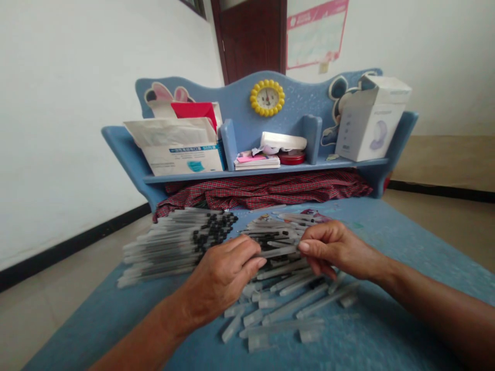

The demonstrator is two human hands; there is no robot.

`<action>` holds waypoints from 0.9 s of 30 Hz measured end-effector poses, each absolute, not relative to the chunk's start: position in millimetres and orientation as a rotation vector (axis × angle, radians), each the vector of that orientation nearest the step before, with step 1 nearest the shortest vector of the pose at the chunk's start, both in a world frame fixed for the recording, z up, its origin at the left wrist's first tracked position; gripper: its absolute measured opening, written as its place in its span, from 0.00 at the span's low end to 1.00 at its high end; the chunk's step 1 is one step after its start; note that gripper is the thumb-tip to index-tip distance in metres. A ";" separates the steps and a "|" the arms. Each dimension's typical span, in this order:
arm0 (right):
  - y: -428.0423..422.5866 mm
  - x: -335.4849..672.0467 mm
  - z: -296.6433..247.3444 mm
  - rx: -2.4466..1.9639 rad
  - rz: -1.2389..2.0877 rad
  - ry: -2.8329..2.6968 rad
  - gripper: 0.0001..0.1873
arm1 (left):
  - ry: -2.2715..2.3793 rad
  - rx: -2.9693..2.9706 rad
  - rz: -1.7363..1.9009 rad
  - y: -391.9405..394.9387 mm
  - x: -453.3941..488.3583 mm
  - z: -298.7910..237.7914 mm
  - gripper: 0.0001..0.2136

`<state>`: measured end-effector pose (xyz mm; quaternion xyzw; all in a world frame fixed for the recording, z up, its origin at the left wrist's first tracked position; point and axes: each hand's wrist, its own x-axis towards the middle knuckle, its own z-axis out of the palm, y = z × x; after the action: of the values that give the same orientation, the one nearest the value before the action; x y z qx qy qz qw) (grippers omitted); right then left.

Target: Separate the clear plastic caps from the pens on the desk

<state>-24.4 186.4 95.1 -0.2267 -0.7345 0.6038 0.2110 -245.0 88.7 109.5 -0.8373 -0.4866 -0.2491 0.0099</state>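
Observation:
Between my two hands a translucent pen barrel (279,252) is held level above the table. My left hand (228,268) pinches its left end between thumb and fingers. At the other end, the thumb and forefinger of my right hand (328,246) are closed on the tip; the lower fingers curl beneath. Under and in front of the hands lie loose pen barrels (296,304) and short clear caps (258,341). A pile of pens with black ends (166,247) is stacked to the left of my left hand. Thin refills with dark parts (270,237) lie behind the held barrel, partly hidden.
The blue table (386,237) carries a raised shelf (263,175) at its back. On it stand a mask box (181,154), a white carton (373,121), papers (257,163) and a red round tin (292,157). Checked cloth (270,189) is bunched below.

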 end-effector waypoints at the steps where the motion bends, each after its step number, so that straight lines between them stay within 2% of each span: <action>1: 186.5 -23.9 94.7 -0.622 1.693 -2.028 0.19 | -1.514 -2.618 -0.773 88.6 -244.9 109.0 0.07; 8: 188.3 -22.7 92.8 -0.577 1.550 -2.022 0.16 | -1.476 -2.609 -0.788 89.2 -245.4 105.4 0.07; 15: 184.9 -20.8 97.0 -0.646 1.390 -2.184 0.23 | -1.474 -2.580 -0.797 88.5 -242.5 104.8 0.08; 21: 185.6 -22.1 92.4 -0.671 1.455 -2.133 0.15 | -1.492 -2.596 -0.771 88.2 -242.2 104.2 0.07; 27: 186.3 -21.1 93.4 -0.686 1.393 -2.194 0.19 | -1.497 -2.578 -0.762 88.2 -242.4 102.7 0.08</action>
<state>-21.1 186.3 93.4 -0.2485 -0.7955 0.5048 0.2249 -242.4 88.2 102.7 -0.8374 -0.4863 -0.2474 0.0321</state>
